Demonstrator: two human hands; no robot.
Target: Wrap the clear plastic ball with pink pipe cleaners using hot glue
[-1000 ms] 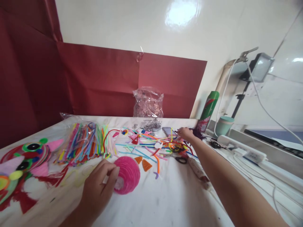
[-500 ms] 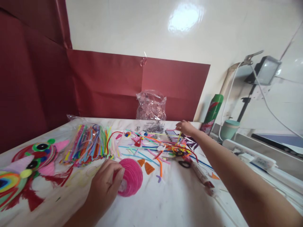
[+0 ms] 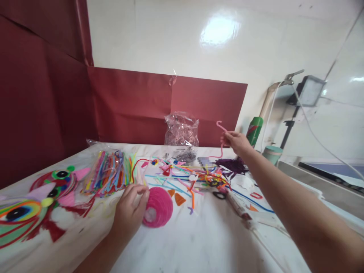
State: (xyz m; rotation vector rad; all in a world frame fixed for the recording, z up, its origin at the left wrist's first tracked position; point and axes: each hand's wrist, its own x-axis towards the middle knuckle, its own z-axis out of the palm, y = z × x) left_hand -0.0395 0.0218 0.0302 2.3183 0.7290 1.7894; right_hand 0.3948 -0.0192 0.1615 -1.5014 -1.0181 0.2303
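Observation:
My left hand [image 3: 131, 213] rests on the white table [image 3: 199, 246], fingers curled round the side of a pink pipe-cleaner ball [image 3: 159, 207]. My right hand [image 3: 237, 143] is raised above the far side of the table, pinching a pink pipe cleaner [image 3: 220, 136] with a hooked top end. Below it lies a loose heap of coloured pipe cleaners [image 3: 187, 176] and a purple tuft [image 3: 231, 167].
A bundle of coloured pipe cleaners [image 3: 113, 174] in plastic lies left of the heap. Colourful animal faces [image 3: 42, 197] sit at the left. A clear bag [image 3: 181, 129] stands by the red backdrop. Scissors [image 3: 218, 195], a glue gun [image 3: 241, 212], a green spray can [image 3: 254, 131] and a teal cup [image 3: 271, 153] are on the right.
My right hand has lifted from the heap, pulling a pink pipe cleaner up into the air. My left hand stays on the pink ball.

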